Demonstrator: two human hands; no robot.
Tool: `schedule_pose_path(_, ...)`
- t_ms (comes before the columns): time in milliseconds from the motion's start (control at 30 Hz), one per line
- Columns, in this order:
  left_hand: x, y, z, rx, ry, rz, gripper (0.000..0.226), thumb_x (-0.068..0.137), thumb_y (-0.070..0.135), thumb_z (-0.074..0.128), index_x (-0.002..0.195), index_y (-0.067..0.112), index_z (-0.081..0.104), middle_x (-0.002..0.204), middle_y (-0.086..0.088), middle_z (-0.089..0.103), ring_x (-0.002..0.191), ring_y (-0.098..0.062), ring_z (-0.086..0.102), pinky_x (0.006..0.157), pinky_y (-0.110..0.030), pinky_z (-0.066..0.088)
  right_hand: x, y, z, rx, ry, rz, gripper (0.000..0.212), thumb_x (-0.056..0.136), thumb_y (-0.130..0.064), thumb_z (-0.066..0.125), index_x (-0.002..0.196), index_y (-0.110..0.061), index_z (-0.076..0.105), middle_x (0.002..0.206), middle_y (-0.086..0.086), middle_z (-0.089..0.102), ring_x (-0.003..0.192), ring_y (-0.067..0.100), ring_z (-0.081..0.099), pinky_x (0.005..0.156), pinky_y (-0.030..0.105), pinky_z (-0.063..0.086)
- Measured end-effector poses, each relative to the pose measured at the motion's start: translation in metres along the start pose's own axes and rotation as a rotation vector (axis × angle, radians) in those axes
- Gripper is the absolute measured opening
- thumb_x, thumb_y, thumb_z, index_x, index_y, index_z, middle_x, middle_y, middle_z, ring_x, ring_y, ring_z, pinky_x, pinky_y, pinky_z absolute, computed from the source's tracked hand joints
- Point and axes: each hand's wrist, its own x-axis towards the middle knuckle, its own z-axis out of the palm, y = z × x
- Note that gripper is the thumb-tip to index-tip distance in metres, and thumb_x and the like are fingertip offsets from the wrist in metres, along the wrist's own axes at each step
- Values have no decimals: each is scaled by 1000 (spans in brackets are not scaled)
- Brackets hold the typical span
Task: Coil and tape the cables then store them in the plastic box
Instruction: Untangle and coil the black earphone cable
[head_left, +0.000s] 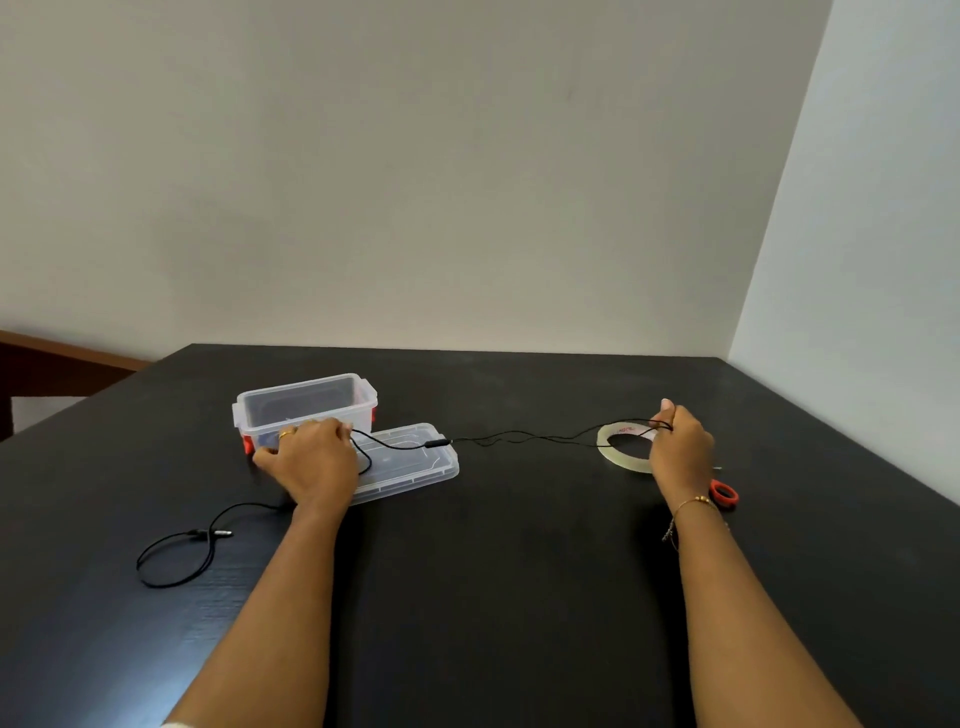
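Head view: stretching black earphone cable (498, 439) taut betw. both hands above table (519, 597), pre-coil step, by the look. Left hand (311, 457) pinches cable nr lid (415, 457); right hand (680, 447) pinches split ends over tape roll (623, 447). Next, prob.: wind loops, then tape. Count: 1 cable, 1 tape roll, 1 plastic box (306, 405), 1 lid, 1 scissors (724, 492).

The table (519, 571) is matt black. The cable (519, 436) is black, the plastic box (306, 402) clear with red latches, its lid (415, 460) clear, the tape roll (618, 452) translucent yellowish, the scissors' handle (725, 493) red-orange.
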Motion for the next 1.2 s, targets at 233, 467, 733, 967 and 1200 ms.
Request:
schedule_pose_path(233, -3, 3, -3, 256, -122, 112, 19, 87, 25, 57, 97, 18, 70, 105, -7, 65, 110, -27, 50, 97, -50, 26, -6, 1, 3, -204, -101, -55, 43, 100, -30, 28, 87, 1, 55, 70, 12, 54, 68, 27, 51, 58, 32, 36)
schedule_pose_path(467, -8, 30, -15, 135, -37, 134, 29, 81, 7, 55, 110, 5, 58, 116, -16, 60, 116, -33, 44, 91, -45, 28, -14, -7, 6, -289, -134, -171, 41, 100, -29, 27, 89, 0, 54, 68, 7, 51, 70, 27, 56, 56, 31, 33)
schedule_pose_path(733, -49, 73, 8, -206, -593, 757, 45, 96, 36, 42, 135, 15, 42, 131, -4, 51, 127, -19, 38, 105, -29, 30, -15, -9, 8, -236, -116, -159, 42, 100, -30, 29, 83, -1, 54, 66, 8, 54, 67, 28, 57, 55, 33, 41)
schedule_pose_path(967, -30, 60, 13, -148, -321, 705, 50, 91, 50, 36, 76, 8, 59, 75, -4, 59, 72, -20, 55, 66, -35, 48, -13, -3, 8, -323, -131, -110, 43, 100, -31, 29, 90, -2, 59, 78, 13, 62, 69, 21, 50, 57, 30, 34)
schedule_pose_path(1200, -12, 43, 2, -216, 29, 289, 62, 95, 45, 37, 58, 2, 61, 55, -11, 56, 54, -21, 43, 50, -28, 27, -14, 0, 2, -218, -564, -300, 22, 80, -39, 65, 68, -21, 62, 62, -6, 53, 65, 13, 52, 63, 27, 41)
